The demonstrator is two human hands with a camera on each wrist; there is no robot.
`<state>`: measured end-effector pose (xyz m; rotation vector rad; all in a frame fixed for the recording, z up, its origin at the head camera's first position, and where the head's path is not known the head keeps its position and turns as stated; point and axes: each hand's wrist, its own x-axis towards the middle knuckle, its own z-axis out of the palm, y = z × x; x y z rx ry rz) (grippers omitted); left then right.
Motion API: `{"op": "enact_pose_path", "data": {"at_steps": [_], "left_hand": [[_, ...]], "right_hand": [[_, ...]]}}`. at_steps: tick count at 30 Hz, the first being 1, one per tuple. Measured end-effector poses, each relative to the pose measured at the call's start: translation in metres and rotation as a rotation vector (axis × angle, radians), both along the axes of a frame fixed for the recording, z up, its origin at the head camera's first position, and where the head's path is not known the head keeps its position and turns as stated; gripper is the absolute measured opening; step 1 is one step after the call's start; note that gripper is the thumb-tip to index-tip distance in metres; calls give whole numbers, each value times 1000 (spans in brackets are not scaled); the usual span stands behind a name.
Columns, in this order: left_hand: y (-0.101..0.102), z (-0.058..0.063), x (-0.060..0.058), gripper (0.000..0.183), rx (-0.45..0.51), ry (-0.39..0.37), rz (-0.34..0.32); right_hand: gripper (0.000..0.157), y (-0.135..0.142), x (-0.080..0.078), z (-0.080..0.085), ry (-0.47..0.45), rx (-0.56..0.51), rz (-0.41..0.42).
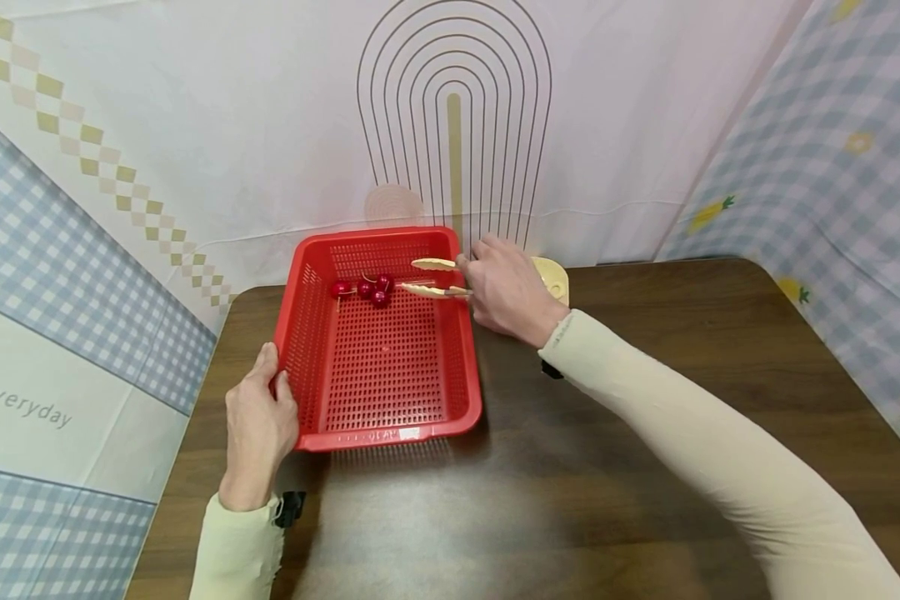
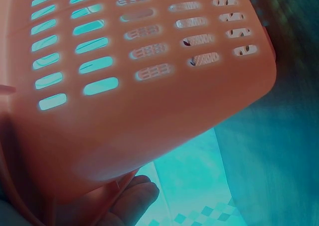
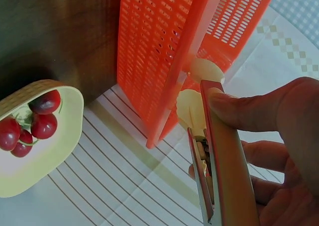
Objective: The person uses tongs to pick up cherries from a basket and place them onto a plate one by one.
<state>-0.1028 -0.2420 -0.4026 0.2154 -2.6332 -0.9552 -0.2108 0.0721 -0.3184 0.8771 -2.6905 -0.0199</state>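
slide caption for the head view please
Left hand grips a red basket while the right hand holds tongs near cherries inside.

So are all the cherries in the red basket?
No, the right wrist view shows cherries in the yellow bowl outside the red basket.

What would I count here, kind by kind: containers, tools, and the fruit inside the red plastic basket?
Rectangular perforated red plastic basket: 1
Pale-yellow round-cornered dish: 1
Pale-yellow-tipped tongs: 1
Shiny round red cherries in the basket: 4
Total: 7
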Motion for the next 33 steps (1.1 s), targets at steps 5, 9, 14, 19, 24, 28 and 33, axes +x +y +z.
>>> {"op": "enact_pose_path", "data": {"at_steps": [5,9,14,19,24,28,33], "left_hand": [[0,0,0,47,0,-4,2],[0,0,0,47,2,-13,7],[0,0,0,47,5,-18,5],[0,1,0,47,4,-16,5],[0,0,0,47,5,-15,10],[0,0,0,47,4,-21,18],[0,0,0,47,5,-29,16]], "right_hand": [[26,-5,-2,-1,0,16,-10],[28,-10,-3,-2,-6,19,-11],[27,-15,-3,-3,-34,47,-26],[25,-19,-5,-4,-49,57,-19],[27,-24,-7,-6,-63,65,-22],[26,-27,-8,-8,-70,72,-22],[30,-31,-9,-11,-83,91,-35]]}}
